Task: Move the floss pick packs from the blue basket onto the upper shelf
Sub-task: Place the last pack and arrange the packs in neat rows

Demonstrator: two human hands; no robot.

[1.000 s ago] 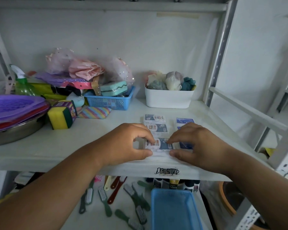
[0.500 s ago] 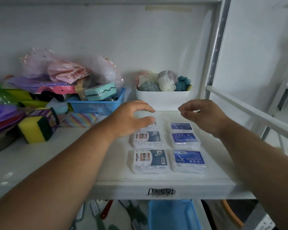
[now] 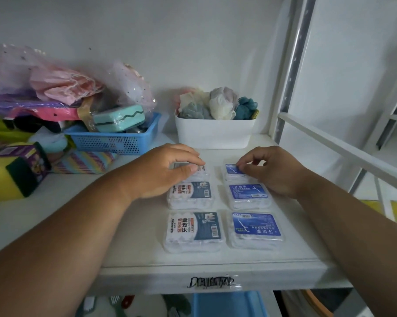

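Note:
Floss pick packs lie in two columns of three on the white upper shelf (image 3: 135, 236). The left column has white-and-dark labels, nearest pack (image 3: 193, 229), middle pack (image 3: 193, 194). The right column has blue labels, nearest pack (image 3: 255, 228), middle pack (image 3: 249, 195). My left hand (image 3: 167, 170) curls over the far left pack (image 3: 202, 173), thumb against its near edge. My right hand (image 3: 272, 170) pinches the far right pack (image 3: 231, 171) with its fingertips. The blue basket (image 3: 229, 304) shows below the shelf edge; its inside is hidden.
A white tub (image 3: 214, 133) of bath puffs stands just behind the packs. A blue mesh basket (image 3: 115, 140) piled with goods, a striped cloth (image 3: 83, 162) and a yellow sponge (image 3: 12, 177) fill the left. A metal upright (image 3: 288, 72) and slanting rail (image 3: 341, 147) bound the right.
Both hands left the nearest left pack, lifted and reached back, then came down onto the two farthest packs. The view has moved closer to the shelf.

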